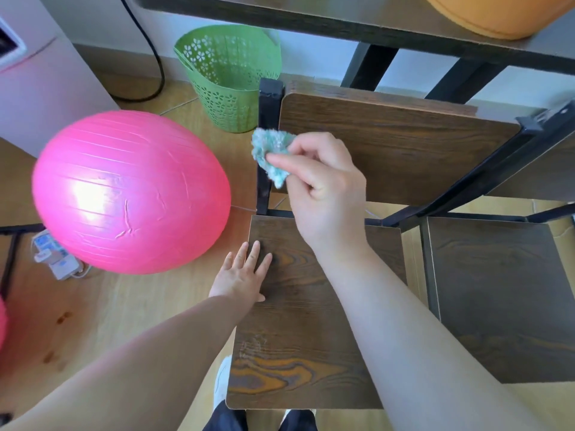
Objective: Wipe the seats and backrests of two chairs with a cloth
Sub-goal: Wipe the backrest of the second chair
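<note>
Head-height view looking down on a dark wood-grain chair with a black metal frame. The person's right hand (320, 181) pinches a small, fluffy teal cloth (270, 150) between the thumb and curled fingers. The cloth is bunched at the left edge of the chair's backrest (404, 144), over the frame post (269, 104); whether it presses on the wood cannot be told. The left hand (241, 278) lies flat on the seat (305, 337) near its left edge, fingers straight and slightly apart.

The cloth looks light, soft and limp, so it would likely wipe best bunched into a pad with the fingers pressing behind it. The seat and backrest look hard, smooth and flat.

A second chair's seat (497, 290) stands just to the right. Both chairs face a table (342, 20). On the pale wooden floor (93, 321) to the left sit a large pink exercise ball (130, 191), a green perforated basket (230, 76) and a white power strip (56, 256).
</note>
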A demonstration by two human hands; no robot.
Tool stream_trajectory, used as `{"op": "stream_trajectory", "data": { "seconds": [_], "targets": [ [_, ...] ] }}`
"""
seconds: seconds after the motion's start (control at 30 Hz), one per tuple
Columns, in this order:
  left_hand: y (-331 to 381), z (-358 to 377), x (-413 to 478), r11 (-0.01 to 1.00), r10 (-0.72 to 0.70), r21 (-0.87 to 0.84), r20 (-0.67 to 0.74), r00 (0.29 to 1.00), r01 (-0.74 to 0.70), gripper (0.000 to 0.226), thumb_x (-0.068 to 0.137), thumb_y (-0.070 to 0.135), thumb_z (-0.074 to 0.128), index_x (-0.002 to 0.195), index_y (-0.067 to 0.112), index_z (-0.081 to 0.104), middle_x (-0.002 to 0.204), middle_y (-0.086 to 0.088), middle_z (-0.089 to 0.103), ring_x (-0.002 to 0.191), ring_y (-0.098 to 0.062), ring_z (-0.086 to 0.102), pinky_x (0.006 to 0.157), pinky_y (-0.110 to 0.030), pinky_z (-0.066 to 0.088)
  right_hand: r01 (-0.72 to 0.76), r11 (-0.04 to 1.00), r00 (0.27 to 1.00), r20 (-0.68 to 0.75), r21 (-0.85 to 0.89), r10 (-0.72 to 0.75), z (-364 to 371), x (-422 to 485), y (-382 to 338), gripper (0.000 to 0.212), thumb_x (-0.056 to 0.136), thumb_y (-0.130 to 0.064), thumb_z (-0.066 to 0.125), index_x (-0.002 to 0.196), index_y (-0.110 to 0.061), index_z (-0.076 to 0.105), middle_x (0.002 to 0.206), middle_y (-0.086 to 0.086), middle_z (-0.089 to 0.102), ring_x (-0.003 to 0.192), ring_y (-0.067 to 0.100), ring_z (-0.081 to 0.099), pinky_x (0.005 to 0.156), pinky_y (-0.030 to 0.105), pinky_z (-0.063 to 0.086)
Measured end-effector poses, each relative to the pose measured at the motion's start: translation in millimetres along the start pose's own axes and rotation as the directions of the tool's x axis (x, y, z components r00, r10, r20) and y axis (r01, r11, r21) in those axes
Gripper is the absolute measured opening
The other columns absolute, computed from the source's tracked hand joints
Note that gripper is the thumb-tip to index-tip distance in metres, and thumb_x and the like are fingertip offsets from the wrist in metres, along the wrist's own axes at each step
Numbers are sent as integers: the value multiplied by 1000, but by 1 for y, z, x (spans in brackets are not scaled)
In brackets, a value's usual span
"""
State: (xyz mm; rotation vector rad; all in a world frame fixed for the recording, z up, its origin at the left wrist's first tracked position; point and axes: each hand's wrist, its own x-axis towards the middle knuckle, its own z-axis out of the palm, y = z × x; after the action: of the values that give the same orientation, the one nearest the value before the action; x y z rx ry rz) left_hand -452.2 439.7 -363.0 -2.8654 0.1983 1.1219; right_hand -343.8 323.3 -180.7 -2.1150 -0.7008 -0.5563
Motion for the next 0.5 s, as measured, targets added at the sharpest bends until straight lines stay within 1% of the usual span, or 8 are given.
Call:
{"op": "stream_trajectory", "data": {
  "seconds": [0.1, 0.23, 0.4, 0.5],
  "targets": [
    [-2, 3, 1, 1000, 4, -17, -1, 1000, -4, 89, 100, 53, 44, 155, 24, -19, 161, -11, -29, 150, -31, -22, 124, -50, 2, 93, 991, 992, -80, -93, -100, 14, 21, -3, 22, 87, 7, 61, 92, -4, 79, 91, 13, 67, 75, 30, 55, 68, 35, 48],
    [-1, 7, 0, 1000, 10, -18, -21, 1000, -10, 88, 101, 52, 43, 155, 23, -21, 160, -11, -30, 149, -32, -23, 123, -52, 1, 133, 970, 977, -136, -205, -163, 27, 39, 1, 22, 90, 5, 58, 94, -4, 78, 90, 14, 67, 73, 33, 54, 69, 39, 48],
    [-3, 8, 0, 1000, 23, -17, -40, 999, -23, 87, 102, 52, 41, 155, 22, -20, 160, -11, -31, 149, -32, -24, 123, -53, 0, 121, 961, 978, -135, -249, -158, 39, 28, 6, 28, 98, -2, 50, 95, -4, 78, 93, 14, 67, 74, 32, 53, 71, 35, 48],
    [-6, 10, 1, 999, 37, -23, -44, 998, -38, 87, 101, 53, 41, 155, 24, -20, 160, -9, -31, 149, -31, -24, 123, -53, -1, 128, 954, 986, -72, -271, -153, 46, 12, 16, 31, 102, -8, 47, 98, -4, 77, 97, 15, 68, 78, 31, 55, 74, 30, 47]
  ]
}}
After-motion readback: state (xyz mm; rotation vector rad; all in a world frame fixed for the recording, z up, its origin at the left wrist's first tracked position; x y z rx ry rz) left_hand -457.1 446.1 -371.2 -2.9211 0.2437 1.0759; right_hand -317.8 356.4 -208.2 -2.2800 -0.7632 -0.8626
